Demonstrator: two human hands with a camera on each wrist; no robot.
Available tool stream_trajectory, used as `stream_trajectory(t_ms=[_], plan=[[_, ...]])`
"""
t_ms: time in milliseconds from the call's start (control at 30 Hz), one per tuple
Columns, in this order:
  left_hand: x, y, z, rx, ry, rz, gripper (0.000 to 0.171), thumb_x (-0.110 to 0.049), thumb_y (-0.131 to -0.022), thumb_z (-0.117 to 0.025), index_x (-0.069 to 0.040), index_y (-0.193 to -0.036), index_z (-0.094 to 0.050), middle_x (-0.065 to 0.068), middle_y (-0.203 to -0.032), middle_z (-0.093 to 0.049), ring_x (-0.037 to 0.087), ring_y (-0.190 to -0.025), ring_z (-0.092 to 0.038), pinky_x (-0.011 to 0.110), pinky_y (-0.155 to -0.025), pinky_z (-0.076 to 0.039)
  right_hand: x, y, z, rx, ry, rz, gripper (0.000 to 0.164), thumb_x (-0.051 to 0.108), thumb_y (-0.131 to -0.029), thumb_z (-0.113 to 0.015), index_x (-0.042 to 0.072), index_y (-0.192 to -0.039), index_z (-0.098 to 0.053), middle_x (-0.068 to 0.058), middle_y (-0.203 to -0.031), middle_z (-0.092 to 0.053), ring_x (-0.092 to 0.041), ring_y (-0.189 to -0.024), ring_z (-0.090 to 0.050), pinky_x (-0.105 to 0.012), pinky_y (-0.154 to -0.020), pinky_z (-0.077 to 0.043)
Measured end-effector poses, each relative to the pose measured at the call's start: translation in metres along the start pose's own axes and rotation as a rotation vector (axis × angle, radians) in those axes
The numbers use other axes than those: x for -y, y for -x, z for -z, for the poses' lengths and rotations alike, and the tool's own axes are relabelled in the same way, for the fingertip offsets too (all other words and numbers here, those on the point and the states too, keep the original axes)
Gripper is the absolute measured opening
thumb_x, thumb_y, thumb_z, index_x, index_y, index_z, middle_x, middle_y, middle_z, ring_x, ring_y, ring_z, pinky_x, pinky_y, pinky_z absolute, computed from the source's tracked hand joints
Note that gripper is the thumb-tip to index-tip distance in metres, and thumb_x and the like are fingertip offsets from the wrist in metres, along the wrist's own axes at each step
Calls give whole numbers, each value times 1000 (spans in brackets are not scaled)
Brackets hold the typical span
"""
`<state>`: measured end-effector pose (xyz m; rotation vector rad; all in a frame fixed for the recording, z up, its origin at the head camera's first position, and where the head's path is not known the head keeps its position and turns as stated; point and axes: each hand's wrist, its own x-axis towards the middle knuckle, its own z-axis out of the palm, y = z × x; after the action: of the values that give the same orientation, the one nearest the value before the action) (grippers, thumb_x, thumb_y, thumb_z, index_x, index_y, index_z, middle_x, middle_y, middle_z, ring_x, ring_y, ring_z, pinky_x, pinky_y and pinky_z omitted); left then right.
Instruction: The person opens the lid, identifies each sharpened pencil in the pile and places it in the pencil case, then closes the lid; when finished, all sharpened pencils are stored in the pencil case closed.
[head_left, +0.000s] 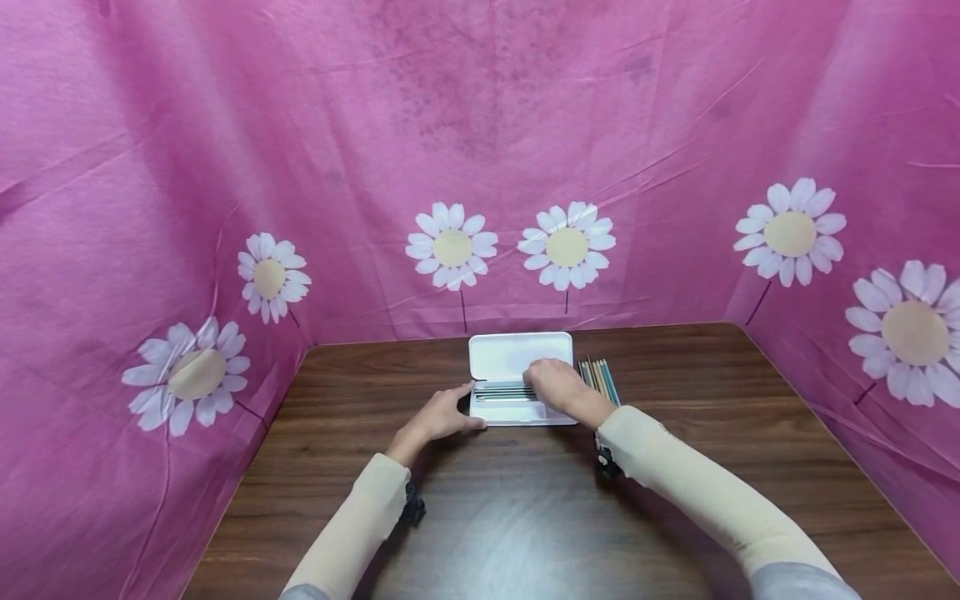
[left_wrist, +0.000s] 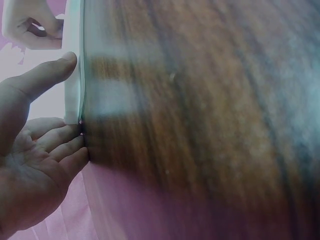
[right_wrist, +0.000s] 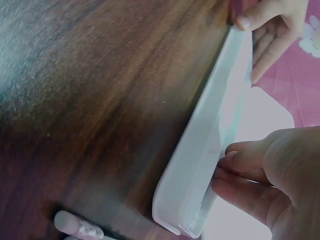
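A white pencil case (head_left: pixel 510 412) lies on the table with its lid (head_left: pixel 517 354) raised at the back. Several dark and green pencils (head_left: pixel 498 392) lie lengthwise in its rear compartment. At the case's left end my left hand (head_left: pixel 444 414) holds it, thumb at the front corner and fingers along the end. Over the right part of the case, my right hand (head_left: pixel 555 383) reaches in with bent fingers. Thumb and fingers (right_wrist: pixel 240 155) pinch low inside the case, at the pencils' right ends; the hand mostly hides what is pinched.
Several more pencils (head_left: pixel 597 375), tan and blue-green, lie right of the case, partly behind the right wrist. A pale cylindrical end (right_wrist: pixel 70 222) shows beside the case in the right wrist view. Pink flowered cloth (head_left: pixel 510 167) hangs behind the wooden table (head_left: pixel 480 517).
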<state>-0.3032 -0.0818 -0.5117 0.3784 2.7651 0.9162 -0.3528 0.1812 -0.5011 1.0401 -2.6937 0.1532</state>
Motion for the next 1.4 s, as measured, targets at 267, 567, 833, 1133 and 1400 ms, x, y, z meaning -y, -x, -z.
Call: stream_trajectory(t_ms=[267,567,833,1133,1400], plan=[[2,0,-2,-2,-19,1,92,-41,-89,-86,-6,-163,-44,19,-161,-52,34,-147,-52,50,-123,-43,-23,6,21,7,-220,-110,23,-4,-89,-65,9,-96,-82,-7,-94,-81,-27,-89,-76,-49,-78,-64],[2,-1,-1,-2,-6,-10,91,-40,-89,-86,-6,-163,-43,17,-164,-49,35,-150,-49,50,-124,-42,-70,42,47,-69,-273,-250,17,6,-93,-68,5,-101,-82,-9,-94,-81,-24,-81,-72,-52,-78,-61],[3,-1,0,-2,1,-10,92,-40,-89,-86,-6,-163,-43,19,-162,-51,34,-148,-52,50,-123,-43,-91,86,45,24,-260,-391,16,15,-96,-70,6,-102,-82,-14,-99,-80,-31,-86,-73,-58,-80,-59],[4,-1,-1,1,-6,-8,92,-41,-89,-86,-6,-163,-43,19,-162,-50,34,-150,-49,50,-124,-42,-97,114,22,110,-286,-441,14,23,-95,-75,12,-86,-76,-7,-86,-76,-30,-84,-72,-57,-76,-57],[3,1,0,-1,7,-3,93,-42,-89,-86,-7,-163,-43,18,-164,-48,34,-152,-47,51,-125,-41,-104,118,10,67,-374,-430,13,15,-88,-70,12,-78,-63,-3,-68,-65,-20,-62,-62,-45,-61,-53]])
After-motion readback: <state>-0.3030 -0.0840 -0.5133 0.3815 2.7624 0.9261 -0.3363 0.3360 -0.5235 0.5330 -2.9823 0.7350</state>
